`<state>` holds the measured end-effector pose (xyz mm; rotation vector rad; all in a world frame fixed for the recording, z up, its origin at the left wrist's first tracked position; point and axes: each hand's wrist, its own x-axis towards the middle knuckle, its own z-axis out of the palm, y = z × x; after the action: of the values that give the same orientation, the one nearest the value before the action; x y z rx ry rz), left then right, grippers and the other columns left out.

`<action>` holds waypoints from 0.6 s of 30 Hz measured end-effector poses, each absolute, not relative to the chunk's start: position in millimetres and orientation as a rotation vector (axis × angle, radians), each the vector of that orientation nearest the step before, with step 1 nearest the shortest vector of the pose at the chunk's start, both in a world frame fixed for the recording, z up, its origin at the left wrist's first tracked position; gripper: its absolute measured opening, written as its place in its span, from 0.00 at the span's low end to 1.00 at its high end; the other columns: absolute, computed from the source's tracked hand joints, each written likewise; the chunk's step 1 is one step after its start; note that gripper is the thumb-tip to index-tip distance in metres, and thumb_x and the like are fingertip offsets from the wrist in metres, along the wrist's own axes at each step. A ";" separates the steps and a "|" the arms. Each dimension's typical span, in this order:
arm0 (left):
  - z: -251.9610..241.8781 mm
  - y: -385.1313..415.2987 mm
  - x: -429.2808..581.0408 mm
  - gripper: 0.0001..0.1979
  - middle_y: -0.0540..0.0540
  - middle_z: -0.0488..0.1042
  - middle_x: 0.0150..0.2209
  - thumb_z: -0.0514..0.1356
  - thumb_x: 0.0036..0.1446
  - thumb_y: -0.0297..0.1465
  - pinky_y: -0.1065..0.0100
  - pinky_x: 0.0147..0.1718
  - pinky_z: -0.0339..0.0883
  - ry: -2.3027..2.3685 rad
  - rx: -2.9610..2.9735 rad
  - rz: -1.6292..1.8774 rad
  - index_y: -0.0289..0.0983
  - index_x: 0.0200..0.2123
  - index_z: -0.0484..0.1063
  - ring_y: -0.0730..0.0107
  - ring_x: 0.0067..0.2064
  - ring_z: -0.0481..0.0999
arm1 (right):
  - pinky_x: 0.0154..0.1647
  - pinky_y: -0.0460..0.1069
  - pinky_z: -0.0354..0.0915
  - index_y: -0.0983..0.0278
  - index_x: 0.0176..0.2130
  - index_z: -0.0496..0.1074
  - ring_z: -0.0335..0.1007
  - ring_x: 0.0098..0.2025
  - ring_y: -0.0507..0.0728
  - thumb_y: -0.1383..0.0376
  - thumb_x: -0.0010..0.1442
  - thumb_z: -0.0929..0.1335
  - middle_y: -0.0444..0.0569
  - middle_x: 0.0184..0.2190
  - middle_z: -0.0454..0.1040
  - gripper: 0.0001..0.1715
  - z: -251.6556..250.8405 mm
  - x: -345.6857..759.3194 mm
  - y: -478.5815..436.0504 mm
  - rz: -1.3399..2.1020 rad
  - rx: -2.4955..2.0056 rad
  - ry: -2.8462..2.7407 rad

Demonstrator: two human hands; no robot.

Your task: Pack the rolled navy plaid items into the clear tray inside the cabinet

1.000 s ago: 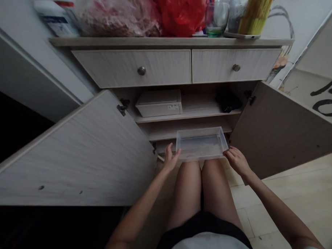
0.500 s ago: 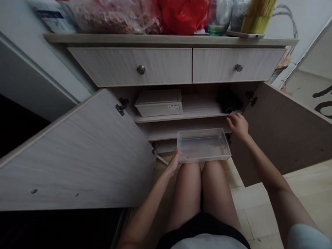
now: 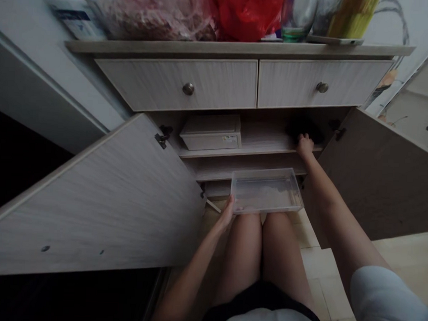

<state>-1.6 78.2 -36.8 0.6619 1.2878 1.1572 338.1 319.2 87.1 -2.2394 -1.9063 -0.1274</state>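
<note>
Right hand point(image 3: 305, 145) — moved off the clear tray point(image 3: 267, 193) to the upper shelf point(image 3: 262, 139); curled at a black bundle point(image 3: 314, 130), grip cannot be told. Left hand point(image 3: 226, 213) — pinching the tray's left end, by the knees point(image 3: 247, 225). Pale box point(image 3: 211, 140): same shelf, left of bundle.

Pic is dim, w/ soft grey light. Beyond R hand point(image 3: 305, 145), dark item point(image 3: 315, 131) loses most detail in shadow. In grip of L hand point(image 3: 226, 212), clear tray point(image 3: 265, 192) has faint reflections. Far left of it, nearly black; pic edges look stretched, a bit blurry.
</note>
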 end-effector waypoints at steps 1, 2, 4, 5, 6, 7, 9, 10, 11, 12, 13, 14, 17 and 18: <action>-35.3 77.6 -2.0 0.28 0.43 0.81 0.44 0.58 0.63 0.50 0.67 0.37 0.73 1.286 0.669 1.157 0.40 0.59 0.73 0.66 0.34 0.80 | 0.50 0.55 0.65 0.70 0.60 0.64 0.68 0.55 0.67 0.67 0.63 0.66 0.67 0.58 0.64 0.27 86.5 338.7 319.0 -0.124 -2.246 -1.900; -33.8 77.0 -2.3 0.28 0.43 0.80 0.43 0.59 0.62 0.50 0.67 0.37 0.73 1.286 0.678 1.156 0.40 0.59 0.73 0.66 0.34 0.80 | 0.50 0.54 0.65 0.71 0.61 0.62 0.68 0.56 0.67 0.66 0.62 0.67 0.67 0.59 0.64 0.29 85.8 339.1 318.2 -0.122 -2.255 -1.881; -30.6 75.9 -2.1 0.27 0.43 0.80 0.43 0.60 0.62 0.49 0.67 0.37 0.73 1.292 0.700 1.159 0.39 0.58 0.73 0.67 0.33 0.79 | 0.50 0.54 0.65 0.72 0.63 0.58 0.68 0.57 0.68 0.61 0.61 0.69 0.70 0.60 0.62 0.37 83.9 339.9 315.3 -0.101 -2.275 -1.821; -29.1 75.4 -1.6 0.27 0.43 0.80 0.43 0.60 0.62 0.49 0.68 0.37 0.73 1.296 0.707 1.160 0.39 0.57 0.74 0.67 0.33 0.79 | 0.50 0.55 0.65 0.73 0.64 0.57 0.68 0.57 0.69 0.57 0.61 0.70 0.72 0.60 0.61 0.40 82.9 340.3 313.5 -0.079 -2.280 -1.792; -27.6 75.1 -1.0 0.27 0.43 0.80 0.43 0.60 0.62 0.49 0.68 0.36 0.72 1.298 0.710 1.160 0.38 0.57 0.74 0.68 0.32 0.79 | 0.50 0.56 0.65 0.72 0.65 0.57 0.68 0.57 0.70 0.53 0.61 0.70 0.73 0.60 0.61 0.43 82.2 340.8 311.6 -0.049 -2.281 -1.767; -26.3 74.9 -0.4 0.27 0.43 0.80 0.43 0.60 0.62 0.49 0.68 0.36 0.72 1.297 0.708 1.157 0.38 0.57 0.74 0.68 0.32 0.79 | 0.51 0.57 0.65 0.72 0.64 0.57 0.68 0.57 0.70 0.50 0.60 0.70 0.73 0.60 0.61 0.44 81.8 341.5 309.7 -0.013 -2.279 -1.747; -24.0 74.8 0.8 0.27 0.43 0.80 0.43 0.60 0.62 0.49 0.69 0.35 0.72 1.299 0.696 1.150 0.38 0.58 0.74 0.67 0.32 0.79 | 0.52 0.58 0.66 0.72 0.64 0.59 0.69 0.56 0.71 0.51 0.60 0.70 0.72 0.57 0.66 0.43 82.8 343.4 306.8 0.067 -2.263 -1.709; -23.2 74.8 1.2 0.28 0.43 0.81 0.42 0.59 0.62 0.49 0.68 0.35 0.72 1.300 0.695 1.149 0.39 0.59 0.73 0.67 0.33 0.79 | 0.52 0.58 0.66 0.73 0.63 0.61 0.70 0.55 0.71 0.53 0.60 0.70 0.71 0.55 0.69 0.40 84.1 344.8 305.6 0.103 -2.244 -1.676; -22.8 74.8 1.5 0.28 0.43 0.81 0.42 0.59 0.63 0.49 0.68 0.35 0.72 1.302 0.697 1.149 0.39 0.59 0.72 0.66 0.33 0.79 | 0.53 0.59 0.66 0.73 0.62 0.63 0.70 0.55 0.70 0.56 0.61 0.69 0.71 0.52 0.71 0.36 85.7 346.3 304.3 0.135 -2.213 -1.629; -22.7 74.9 1.6 0.29 0.43 0.81 0.42 0.59 0.63 0.49 0.68 0.36 0.72 1.308 0.703 1.148 0.40 0.60 0.71 0.66 0.34 0.79 | 0.54 0.59 0.66 0.73 0.60 0.66 0.71 0.55 0.70 0.59 0.61 0.68 0.70 0.50 0.73 0.32 87.2 348.1 302.7 0.165 -2.168 -1.576; -23.0 75.1 1.6 0.29 0.43 0.80 0.41 0.58 0.63 0.50 0.67 0.36 0.72 1.314 0.711 1.144 0.40 0.61 0.71 0.65 0.34 0.79 | 0.54 0.60 0.66 0.72 0.58 0.69 0.71 0.55 0.70 0.60 0.61 0.67 0.68 0.49 0.75 0.29 88.5 349.9 300.4 0.191 -2.102 -1.528; -23.6 75.3 1.6 0.30 0.43 0.80 0.41 0.58 0.63 0.50 0.67 0.36 0.72 1.320 0.720 1.140 0.40 0.62 0.70 0.65 0.34 0.79 | 0.55 0.60 0.67 0.71 0.57 0.71 0.71 0.54 0.70 0.60 0.61 0.67 0.67 0.48 0.76 0.27 89.2 351.7 297.2 0.219 -2.017 -1.490; -27.1 76.8 1.8 0.31 0.44 0.80 0.40 0.58 0.62 0.52 0.67 0.37 0.71 1.333 0.733 1.133 0.40 0.61 0.70 0.65 0.34 0.79 | 0.52 0.59 0.70 0.70 0.55 0.73 0.74 0.50 0.66 0.56 0.60 0.67 0.61 0.45 0.78 0.29 87.1 356.9 279.1 0.338 -1.687 -1.500; -28.4 77.3 2.0 0.31 0.44 0.80 0.40 0.58 0.61 0.52 0.66 0.37 0.71 1.334 0.729 1.136 0.39 0.61 0.71 0.65 0.34 0.79 | 0.51 0.59 0.71 0.70 0.55 0.73 0.75 0.48 0.64 0.54 0.60 0.67 0.60 0.44 0.79 0.30 85.5 358.3 269.9 0.384 -1.573 -1.544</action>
<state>2.0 77.3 -28.4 0.7293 1.3343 1.1360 358.3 269.9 85.5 -1.5732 -1.5437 0.3838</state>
